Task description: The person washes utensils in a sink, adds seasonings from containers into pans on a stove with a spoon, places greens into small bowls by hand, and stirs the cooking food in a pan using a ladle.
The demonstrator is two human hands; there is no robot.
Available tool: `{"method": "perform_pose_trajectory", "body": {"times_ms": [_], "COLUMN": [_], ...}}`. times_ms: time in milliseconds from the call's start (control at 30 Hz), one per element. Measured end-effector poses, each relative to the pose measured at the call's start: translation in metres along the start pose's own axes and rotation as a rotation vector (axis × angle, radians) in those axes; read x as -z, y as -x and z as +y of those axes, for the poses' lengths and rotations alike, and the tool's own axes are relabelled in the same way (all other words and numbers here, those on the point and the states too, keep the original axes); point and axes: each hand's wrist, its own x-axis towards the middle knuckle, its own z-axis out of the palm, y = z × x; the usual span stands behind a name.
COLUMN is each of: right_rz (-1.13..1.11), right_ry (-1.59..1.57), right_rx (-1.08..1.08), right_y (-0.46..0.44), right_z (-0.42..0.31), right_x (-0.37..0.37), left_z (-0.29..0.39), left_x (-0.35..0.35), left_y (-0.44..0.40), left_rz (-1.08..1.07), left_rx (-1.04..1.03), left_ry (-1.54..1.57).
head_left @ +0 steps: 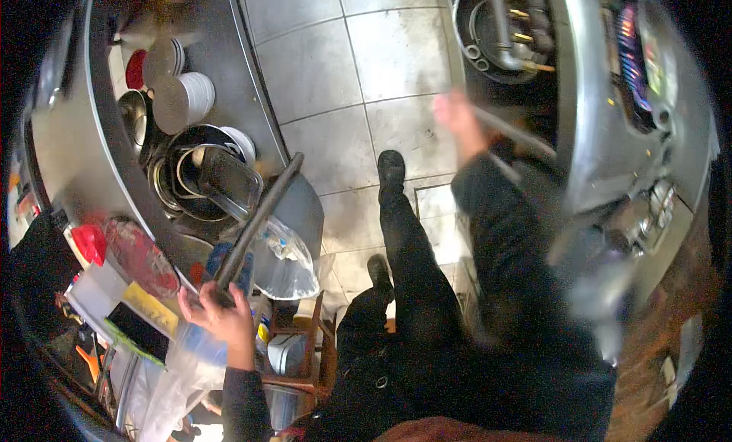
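Note:
My left hand (219, 317), at the lower left, has its fingers curled at the near end of a long dark bar (259, 217). The bar slants up and away past the counter corner, and its exact kind is unclear. Below it hangs a clear plastic bag (286, 263). Over the floor at the upper right, my right hand (459, 120) is smeared by motion, so its fingers cannot be read. Close beside it runs a thin pale rod (515, 131), also blurred; whether the hand touches it is unclear.
A steel counter (221, 53) on the left carries stacked white plates (197, 99), nested pans and a clear container (232, 181). On the right, a round burner (480, 30) sits beside a metal worktop (583, 83). Tiled floor (313, 68) lies between. A phone (137, 331) is at lower left.

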Motion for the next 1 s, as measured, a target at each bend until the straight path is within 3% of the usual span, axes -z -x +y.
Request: {"method": "perform_pose_trajectory", "body": {"times_ms": [33,67,100,133,167,200,233,333,400,433,500,567,633,700,767,833,900,967,1000], "right_rz": [0.003,0.227,0.047,-0.046,-0.05,-0.011,-0.08,-0.245,-0.318,-0.27,-0.328,-0.175,0.06,0.275,0.51,0.5,0.478,0.49,0.57], "right_ry": [0.0,0.208,-0.027,0.172,0.383,0.499,0.555,0.736,0.887,0.838,1.133,1.154,1.251,0.997,1.001,1.007,1.022,0.748,0.744], "right_rx": [0.017,0.096,0.317,0.233,0.321,0.208,0.266,0.173,0.246,0.298,0.537,0.668,0.928,0.908,0.889,0.871,0.802,0.767,0.796], "right_y": [0.004,0.031,0.076,0.103,0.148,0.195,0.259,0.376,0.47,0.519,0.604,0.682,0.711,0.768,0.833,0.88,0.917,0.956,0.974], "right_z": [-0.007,0.044,0.079,0.121,0.166,0.202,0.23,0.301,0.327,0.34,0.353,0.366,0.39,0.417,0.444,0.467,0.481,0.487,0.486], "right_x": [0.001,-0.035,-0.116,-0.119,-0.114,-0.134,-0.178,-0.207,-0.205,-0.193,-0.159,-0.107,-0.026,0.03,0.071,0.115,0.165,0.214,0.241], "left_z": [0.001,0.003,0.008,0.01,0.013,0.01,0.006,-0.001,-0.009,-0.015,-0.029,-0.031,-0.058,-0.01,-0.012,-0.016,-0.018,0.001,0.008], "left_x": [-0.012,-0.022,0.021,0.032,0.038,0.047,0.052,0.045,0.042,0.044,0.045,0.055,0.024,0.062,0.03,-0.02,-0.062,-0.05,-0.058], "left_y": [-0.006,-0.015,-0.001,0.002,0.008,0.016,0.023,0.039,0.05,0.051,0.048,0.059,0.071,0.169,0.231,0.299,0.361,0.413,0.436], "left_rz": [-0.001,0.0,0.114,0.114,0.106,0.122,0.15,0.241,0.234,0.19,0.014,-0.143,-0.124,-0.059,-0.387,-0.748,-0.87,-0.987,-1.046], "left_rx": [-0.005,-0.012,0.009,-0.012,-0.037,-0.068,-0.065,-0.121,-0.133,-0.149,-0.206,-0.15,-0.428,-0.291,-0.526,-0.578,-0.555,-0.486,-0.417], "left_ry": [0.011,0.025,-0.015,-0.019,0.0,0.029,0.006,0.008,-0.055,-0.087,-0.151,-0.075,-0.03,0.136,0.352,0.621,0.599,0.546,0.671]}}
